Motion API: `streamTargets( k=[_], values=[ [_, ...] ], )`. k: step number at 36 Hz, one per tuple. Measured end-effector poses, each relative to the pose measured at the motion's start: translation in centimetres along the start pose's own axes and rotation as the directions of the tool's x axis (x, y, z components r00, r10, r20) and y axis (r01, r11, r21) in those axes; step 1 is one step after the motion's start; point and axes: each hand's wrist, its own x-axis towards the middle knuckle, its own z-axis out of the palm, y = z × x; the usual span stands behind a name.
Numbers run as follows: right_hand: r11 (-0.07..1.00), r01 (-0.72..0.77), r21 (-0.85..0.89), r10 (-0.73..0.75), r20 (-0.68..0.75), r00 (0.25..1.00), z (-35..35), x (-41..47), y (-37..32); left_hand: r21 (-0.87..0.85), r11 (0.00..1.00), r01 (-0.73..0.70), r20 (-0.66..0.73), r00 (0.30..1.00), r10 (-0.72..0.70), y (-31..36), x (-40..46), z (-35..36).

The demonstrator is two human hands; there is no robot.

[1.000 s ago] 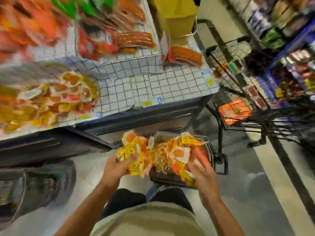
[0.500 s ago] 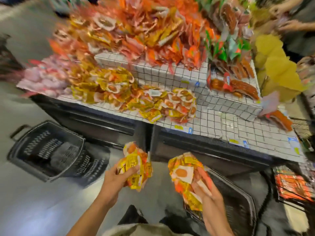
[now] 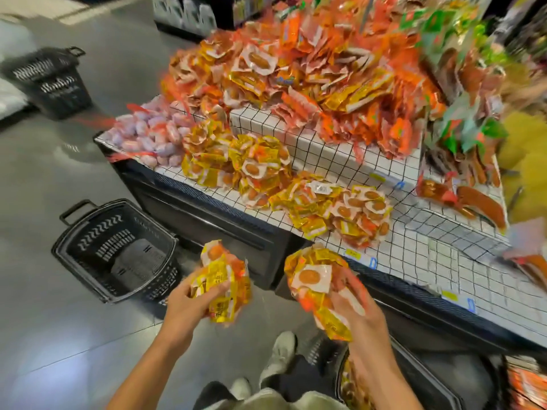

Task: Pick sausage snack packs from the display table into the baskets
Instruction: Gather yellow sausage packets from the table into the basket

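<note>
Below the counter's [image 3: 414, 255] front edge, both hands' fingers [image 3: 207, 291] clutch bunches of packs [image 3: 313, 279]: light, crinkly, likely slippery, so best gripped round the bundle's middle.

I have one view only, from the camera on the person's head, so no second view overlaps it. It looks forward and steeply down, wide-angled, with edges bent and blurred. Nearest at the bottom are the left hand [image 3: 189, 306] and right hand [image 3: 359, 313]; the display table [image 3: 325, 161] lies close ahead, tilting up to the right, and a floor basket [image 3: 118, 250] sits low left.
</note>
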Motion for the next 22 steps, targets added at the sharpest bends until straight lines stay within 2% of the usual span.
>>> streamTargets(
  k=[11,22],
  values=[
    [0.995,0.076,0.057,-0.076,-0.004,0.997,-1.6,7.3,-3.9,0.116,0.992,-0.058,0.088,0.995,0.048,6.2,4.6,7.7],
    [0.978,0.202,-0.053,-0.201,0.021,0.979,-6.4,14.9,-10.2,0.223,0.961,-0.165,0.228,0.967,0.113,13.8,12.0,20.2]
  ],
)
